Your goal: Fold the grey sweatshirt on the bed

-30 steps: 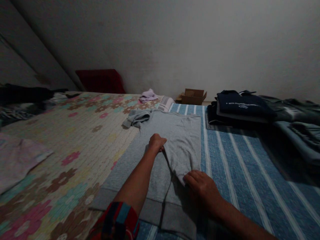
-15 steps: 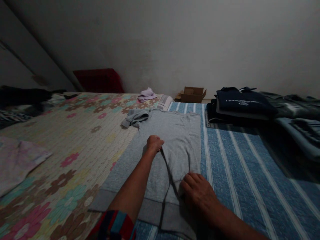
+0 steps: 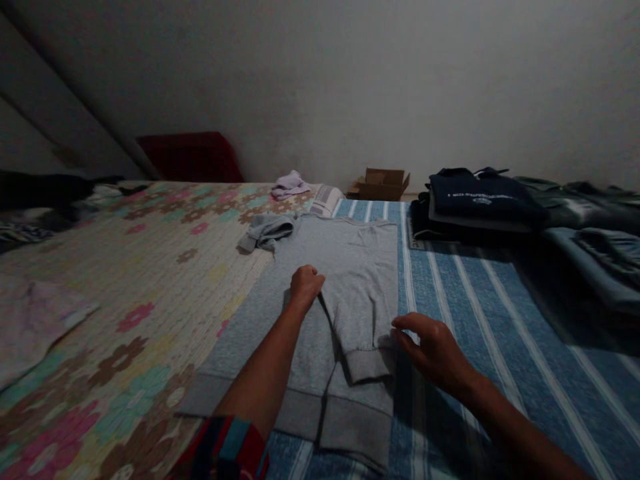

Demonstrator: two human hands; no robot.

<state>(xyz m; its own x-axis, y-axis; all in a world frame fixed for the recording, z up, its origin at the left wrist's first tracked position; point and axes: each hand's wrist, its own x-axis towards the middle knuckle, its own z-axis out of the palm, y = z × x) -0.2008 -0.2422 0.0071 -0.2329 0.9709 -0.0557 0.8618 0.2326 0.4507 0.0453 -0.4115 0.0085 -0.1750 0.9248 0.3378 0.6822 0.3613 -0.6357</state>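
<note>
A grey sweatshirt lies spread across the bed, its right side folded inward and one sleeve laid down along the body toward the hem. The cuff of that sleeve rests a little above the wide hem band. My left hand is closed on the sleeve's inner edge, around the middle of the garment. Beside the right fold, my right hand has its fingers curved and apart, with the fingertips close to the edge; whether they touch the cloth I cannot tell. The other sleeve is bunched at the upper left.
A stack of folded dark clothes and folded jeans are on the right. A cardboard box stands by the wall. A lilac cloth lies at the back, and a pale pink garment at the left on the flowered cover.
My right hand has let go of the sleeve's cuff and moved up and right to the garment's edge. The cuff now lies flat in view. My left hand keeps its hold.
</note>
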